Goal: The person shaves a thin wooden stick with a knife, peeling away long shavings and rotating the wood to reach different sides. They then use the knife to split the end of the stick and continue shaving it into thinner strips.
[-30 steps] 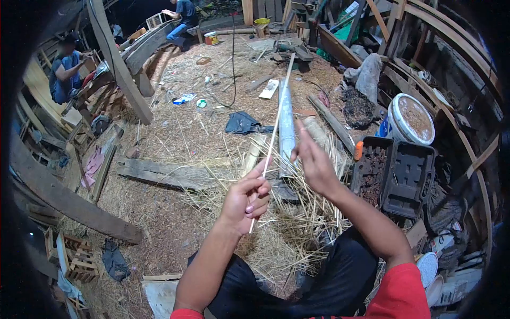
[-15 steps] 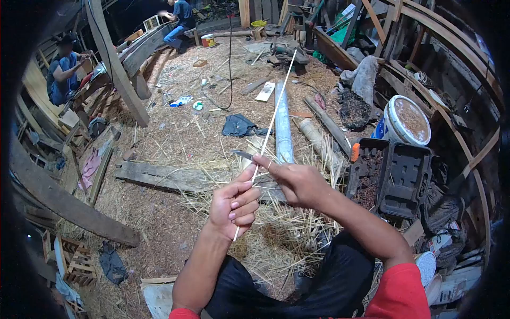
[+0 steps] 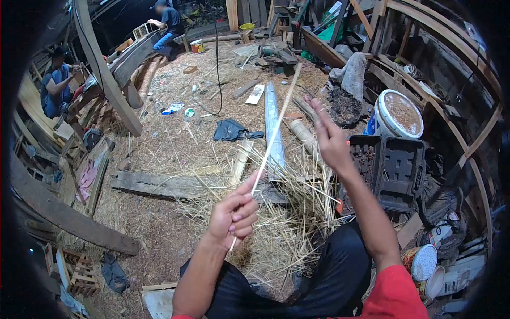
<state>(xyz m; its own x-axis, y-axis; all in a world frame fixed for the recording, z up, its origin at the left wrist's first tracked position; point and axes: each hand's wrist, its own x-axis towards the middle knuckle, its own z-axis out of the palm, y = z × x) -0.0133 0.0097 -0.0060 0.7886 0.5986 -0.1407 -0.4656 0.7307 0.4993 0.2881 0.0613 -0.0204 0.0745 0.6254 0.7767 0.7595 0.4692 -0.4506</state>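
My left hand [image 3: 232, 217] is closed around a long, thin, pale bamboo-like strip [image 3: 274, 133]. The strip slants up and away to the right, its short lower end poking out below the fist. My right hand [image 3: 332, 139] is raised to the right of the strip, apart from it, fingers pointing up and forward. It appears to keep the small knife in its grip, though the blade is barely discernible and the handle hidden. Below both hands, a heap of thin straw-coloured shavings [image 3: 281, 234] lies in front of my knees.
A grey pipe-like length [image 3: 275, 127] and an old plank [image 3: 154, 183] lie ahead. To the right are an open black tool case [image 3: 401, 173] and a white bucket [image 3: 398, 114]. One person [image 3: 170, 26] sits at the back, another person [image 3: 56, 87] at the left.
My right hand has moved from beside my left hand, where the knife blade showed against the strip, out to the right and forward. My left hand keeps its hold. The view has shifted slightly.
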